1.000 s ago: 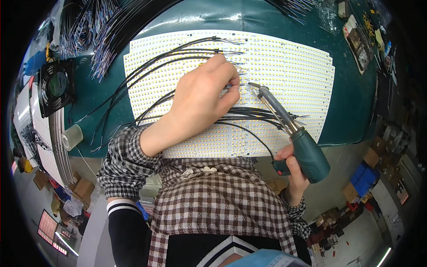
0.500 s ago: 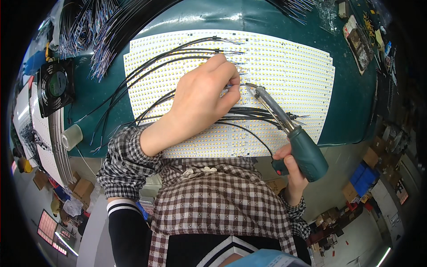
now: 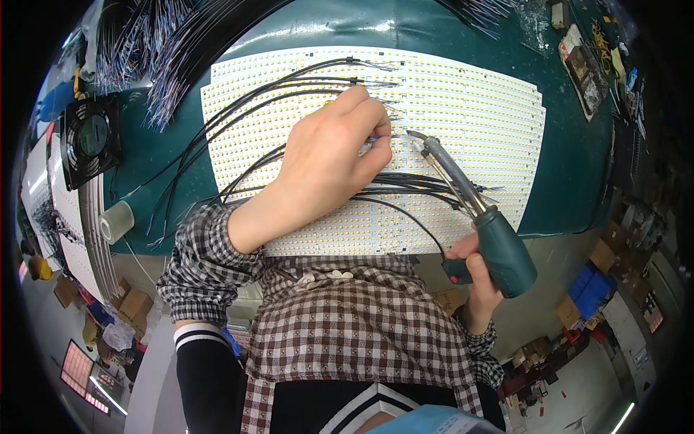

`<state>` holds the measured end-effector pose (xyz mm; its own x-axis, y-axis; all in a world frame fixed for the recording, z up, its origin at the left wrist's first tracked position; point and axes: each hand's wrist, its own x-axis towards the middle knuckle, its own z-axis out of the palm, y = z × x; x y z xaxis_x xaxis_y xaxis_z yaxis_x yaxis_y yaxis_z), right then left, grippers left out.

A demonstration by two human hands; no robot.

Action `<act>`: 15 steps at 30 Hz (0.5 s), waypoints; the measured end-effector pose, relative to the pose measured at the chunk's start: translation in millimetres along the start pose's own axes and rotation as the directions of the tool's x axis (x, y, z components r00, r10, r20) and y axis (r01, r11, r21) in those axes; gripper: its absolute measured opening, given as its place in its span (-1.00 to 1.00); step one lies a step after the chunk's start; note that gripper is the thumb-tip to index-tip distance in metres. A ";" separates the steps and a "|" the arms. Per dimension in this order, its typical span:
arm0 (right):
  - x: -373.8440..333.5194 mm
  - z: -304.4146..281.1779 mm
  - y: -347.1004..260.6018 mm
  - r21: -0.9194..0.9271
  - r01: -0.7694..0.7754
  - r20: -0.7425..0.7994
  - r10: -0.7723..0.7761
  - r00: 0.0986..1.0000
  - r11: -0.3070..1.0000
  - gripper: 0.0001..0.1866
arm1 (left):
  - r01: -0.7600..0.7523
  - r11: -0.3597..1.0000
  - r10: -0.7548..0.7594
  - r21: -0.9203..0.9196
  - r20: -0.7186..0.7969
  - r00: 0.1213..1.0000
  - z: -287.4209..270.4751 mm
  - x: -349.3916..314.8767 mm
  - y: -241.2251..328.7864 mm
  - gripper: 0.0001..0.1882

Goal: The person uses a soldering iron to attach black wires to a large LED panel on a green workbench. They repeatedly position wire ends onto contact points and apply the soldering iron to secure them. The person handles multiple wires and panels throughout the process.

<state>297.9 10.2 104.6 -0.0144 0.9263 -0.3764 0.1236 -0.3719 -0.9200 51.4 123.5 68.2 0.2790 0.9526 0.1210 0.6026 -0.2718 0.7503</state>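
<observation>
My left hand [image 3: 334, 145] is closed in a pinch over the white LED boards [image 3: 463, 108], with thin wire ends of a black cable between thumb and fingers. Those fingertips partly hide what they hold. My right hand [image 3: 478, 278] grips a green-handled soldering gun [image 3: 507, 253] from below. Its bent tip [image 3: 416, 135] points left, a little to the right of my left fingertips. Several black cables [image 3: 289, 76] lie across the boards with their fine coloured wires spread near the middle column. More black cables [image 3: 405, 181] run below my left hand.
The boards overlap on a green work surface [image 3: 571, 195]. On the left are a black fan [image 3: 92, 135], a roll [image 3: 117, 221] and a stack of white panels [image 3: 90, 246]. Cable bundles [image 3: 155, 65] lie at the far left; a dirty tray [image 3: 582, 76] sits far right.
The soldering gun has shifted slightly right, and its tip has drawn away from the spot beside my left fingertips. My left hand has hardly moved.
</observation>
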 end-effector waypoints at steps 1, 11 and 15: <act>0.8 1.9 -1.6 0.041 0.019 -0.016 -0.018 1.000 0.999 -0.73 | 0.001 1.000 -0.001 0.004 0.000 1.000 0.2 0.0 -0.2 -0.89; 0.1 -2.9 2.7 0.085 0.077 -0.054 -0.072 0.996 0.993 -0.50 | 0.022 1.000 -0.022 0.012 0.007 1.000 -1.0 -0.2 1.6 -0.90; 0.7 -5.4 2.0 0.115 0.206 -0.148 -0.188 0.971 0.972 -0.50 | -0.053 0.977 0.058 0.206 -0.016 0.998 -5.7 -6.1 12.8 -0.80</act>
<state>303.4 10.5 103.1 0.1100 0.9782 -0.1763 0.0032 -0.1778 -0.9841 53.1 115.0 80.7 0.3012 0.9374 0.1750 0.7278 -0.3446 0.5930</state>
